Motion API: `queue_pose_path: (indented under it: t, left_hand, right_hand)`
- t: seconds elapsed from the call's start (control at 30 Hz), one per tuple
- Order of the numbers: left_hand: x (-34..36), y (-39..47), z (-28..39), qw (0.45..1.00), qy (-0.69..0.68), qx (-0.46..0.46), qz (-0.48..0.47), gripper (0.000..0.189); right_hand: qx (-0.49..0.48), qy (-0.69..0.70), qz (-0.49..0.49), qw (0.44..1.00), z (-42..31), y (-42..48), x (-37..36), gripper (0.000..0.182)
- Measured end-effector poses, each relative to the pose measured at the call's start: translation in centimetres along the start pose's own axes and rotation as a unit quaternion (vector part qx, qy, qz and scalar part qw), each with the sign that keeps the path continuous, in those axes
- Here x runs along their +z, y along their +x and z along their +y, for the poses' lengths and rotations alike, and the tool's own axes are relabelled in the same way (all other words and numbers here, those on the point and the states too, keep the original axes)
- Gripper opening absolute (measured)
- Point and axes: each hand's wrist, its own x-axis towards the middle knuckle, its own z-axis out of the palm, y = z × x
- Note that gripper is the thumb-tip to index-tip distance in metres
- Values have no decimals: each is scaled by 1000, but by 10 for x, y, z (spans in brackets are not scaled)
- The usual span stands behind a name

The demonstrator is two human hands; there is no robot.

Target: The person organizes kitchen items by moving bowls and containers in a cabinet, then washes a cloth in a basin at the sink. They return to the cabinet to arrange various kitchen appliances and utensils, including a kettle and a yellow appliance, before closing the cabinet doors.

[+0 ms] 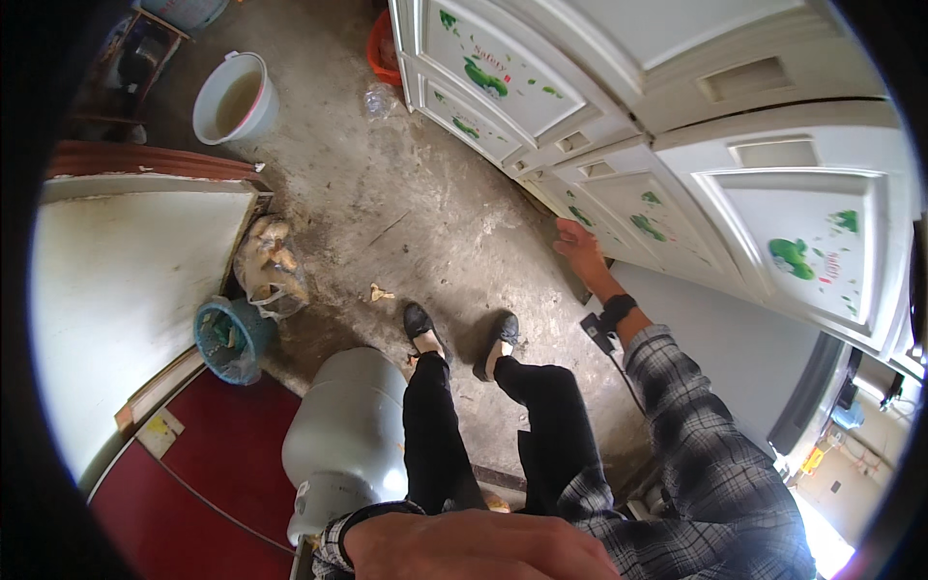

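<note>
My right hand reaches forward beside the lower doors of a white cabinet with green apple prints. Its fingers are loosely bent, with nothing visible in them; contact with the cabinet cannot be told. A black strap circles that wrist, and a small black device with a cable hangs by it. My left hand lies across the bottom of the view, close to the camera, back upward. Its fingertips are hidden, so what it may hold does not show. Both sleeves are black-and-white plaid.
On the concrete floor stand a white bucket of murky liquid, a blue basket with litter, a full plastic bag and a grey gas cylinder. A red basin sits behind the cabinet's corner. A white panel rises at left.
</note>
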Motion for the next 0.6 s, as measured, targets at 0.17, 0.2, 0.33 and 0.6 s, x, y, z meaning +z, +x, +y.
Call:
queue_pose_path:
  t: [0.17, 0.2, 0.33, 0.6]
  left_hand:
    - [-131, -47, -57, 983, 118, -109, 92, 12]
    - [-163, -57, -74, 976, 142, -131, 101, 15]
    - [-267, -69, -163, 908, 198, -273, 247, 28]
    - [-414, -70, -271, 881, 328, -305, 150, 31]
  right_hand:
    - [6, 153, 123, 981, 45, 100, 70, 61]
    - [21, 199, 146, 969, 49, 122, 76, 62]
    - [17, 290, 217, 932, 54, 185, 94, 69]
    - [-66, 329, 279, 900, 67, 212, 124, 91]
